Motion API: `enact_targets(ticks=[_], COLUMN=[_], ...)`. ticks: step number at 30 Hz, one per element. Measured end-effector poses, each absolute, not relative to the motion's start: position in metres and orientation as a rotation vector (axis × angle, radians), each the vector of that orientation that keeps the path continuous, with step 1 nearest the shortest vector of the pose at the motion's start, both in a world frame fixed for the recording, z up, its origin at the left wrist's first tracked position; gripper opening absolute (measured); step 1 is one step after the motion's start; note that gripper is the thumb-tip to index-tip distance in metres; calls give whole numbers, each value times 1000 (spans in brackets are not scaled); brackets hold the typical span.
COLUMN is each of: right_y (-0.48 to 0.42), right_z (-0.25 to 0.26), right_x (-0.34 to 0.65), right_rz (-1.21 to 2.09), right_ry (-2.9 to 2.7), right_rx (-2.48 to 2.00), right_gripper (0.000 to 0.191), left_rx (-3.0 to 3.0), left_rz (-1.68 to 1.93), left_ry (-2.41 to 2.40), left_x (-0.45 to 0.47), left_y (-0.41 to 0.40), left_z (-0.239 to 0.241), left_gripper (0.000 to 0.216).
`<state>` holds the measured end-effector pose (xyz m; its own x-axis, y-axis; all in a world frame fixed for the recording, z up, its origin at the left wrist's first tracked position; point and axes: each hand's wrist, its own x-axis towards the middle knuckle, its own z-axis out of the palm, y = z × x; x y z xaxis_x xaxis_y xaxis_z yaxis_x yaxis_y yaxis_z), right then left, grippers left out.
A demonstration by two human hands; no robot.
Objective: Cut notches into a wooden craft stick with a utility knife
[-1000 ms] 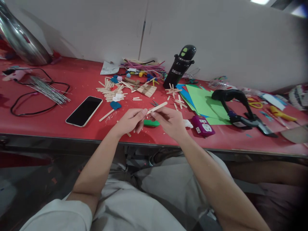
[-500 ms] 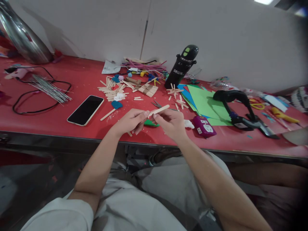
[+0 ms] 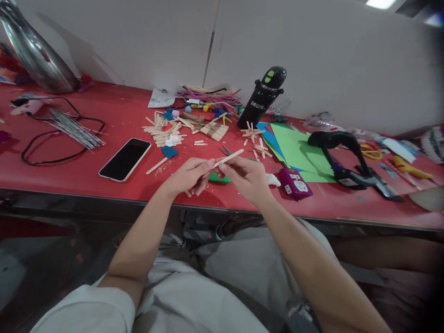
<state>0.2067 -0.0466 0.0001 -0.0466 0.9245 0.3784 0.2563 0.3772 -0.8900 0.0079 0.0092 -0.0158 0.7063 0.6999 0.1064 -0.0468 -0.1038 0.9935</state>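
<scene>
A pale wooden craft stick (image 3: 231,156) is held above the front of the red table, slanting up to the right. My left hand (image 3: 194,174) pinches its lower left end between thumb and fingers. My right hand (image 3: 247,176) is closed on its middle, thumb on the near side. Below the hands lies a green bristled piece (image 3: 219,178), partly covered. Just beyond are scissors (image 3: 226,150), mostly hidden. Past my left hand, another stick with a blue blob (image 3: 169,152) at its end rests on the table. A heap of craft sticks (image 3: 163,132) lies farther back.
A phone (image 3: 125,159) lies to the left, near thin metal wires (image 3: 74,129) and a black cable. A black bottle (image 3: 262,98) stands behind. To the right are coloured sheets (image 3: 294,148), a purple box (image 3: 294,183) and a black curved device (image 3: 347,157). Another person sits at far right.
The craft stick has turned slightly, its narrow edge now showing more. Both hands stay in nearly the same place; the whole view has shifted slightly.
</scene>
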Motion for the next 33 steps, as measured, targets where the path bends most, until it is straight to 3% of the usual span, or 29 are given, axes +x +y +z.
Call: enact_targets(ticks=[9, 19, 25, 33], right_y=[-46, -42, -37, -34], right_z=[-5, -5, -7, -10], right_x=[203, 206, 211, 212], right_rz=[708, 759, 830, 884], right_ry=[-1488, -1444, -1359, -1247], right_rx=[-1127, -1136, -1174, -1245], right_gripper=[50, 50, 51, 45], left_rx=[1558, 1726, 1889, 2047], left_rz=[731, 993, 1372, 1569], left_ry=[488, 502, 657, 626], left_x=[13, 16, 22, 24], left_y=[11, 15, 22, 32], left_z=[-17, -19, -33, -47], left_gripper=[79, 70, 50, 22])
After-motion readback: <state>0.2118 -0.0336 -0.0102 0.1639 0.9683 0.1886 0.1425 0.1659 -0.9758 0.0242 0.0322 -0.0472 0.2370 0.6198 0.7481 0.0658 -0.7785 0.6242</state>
